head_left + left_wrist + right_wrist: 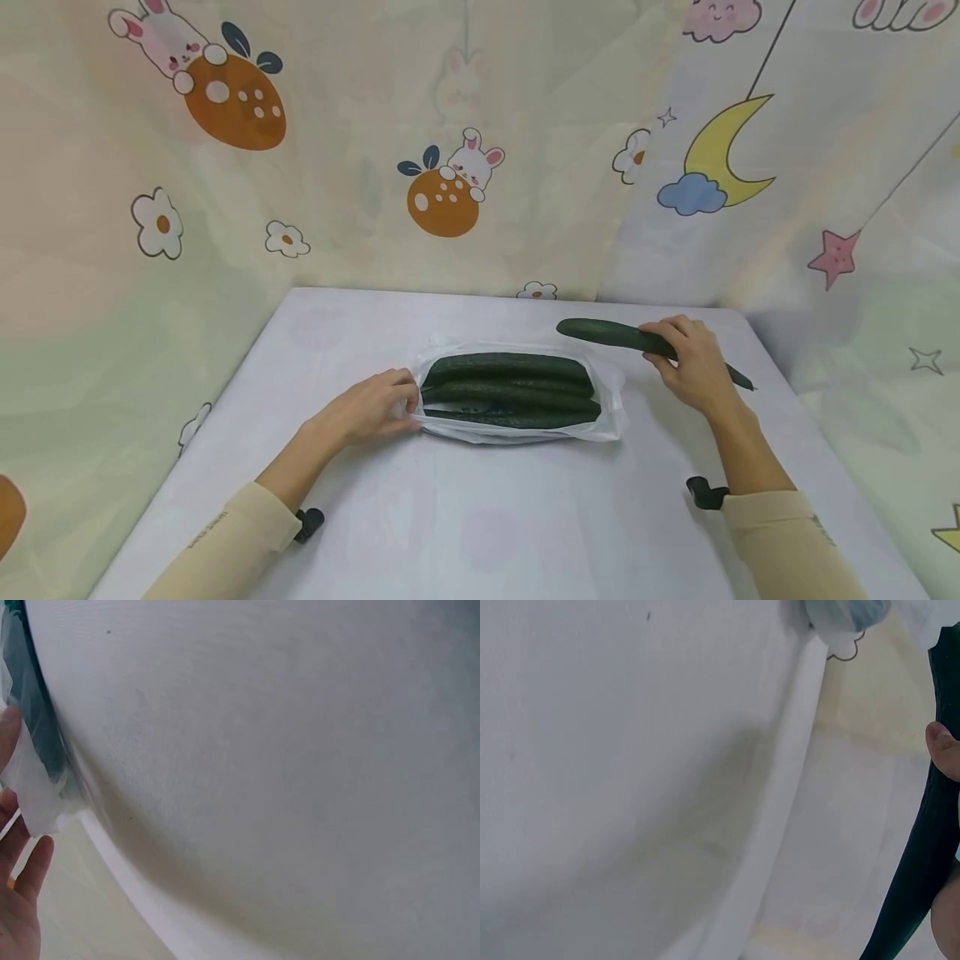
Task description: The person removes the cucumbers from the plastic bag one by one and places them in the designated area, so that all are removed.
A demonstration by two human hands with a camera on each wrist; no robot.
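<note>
curtained booth (75, 208), cartoon bkdrop (341, 150), wht tbl (480, 517)

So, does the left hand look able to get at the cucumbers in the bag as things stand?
Probably yes: the left hand pinches one end of the white plastic bag, whose opening leaves the cucumbers uncovered above; it would likely have to release the bag first.

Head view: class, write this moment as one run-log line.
right hand: holds cucumber above table | left hand: grips white plastic bag | bag: more cucumbers inside

The right hand (693, 365) gripped a cucumber (606, 332) above the white tabletop (525, 517), while the left hand (375, 407) held one end of a plastic bag (611, 412) containing more cucumbers (510, 392).
</note>
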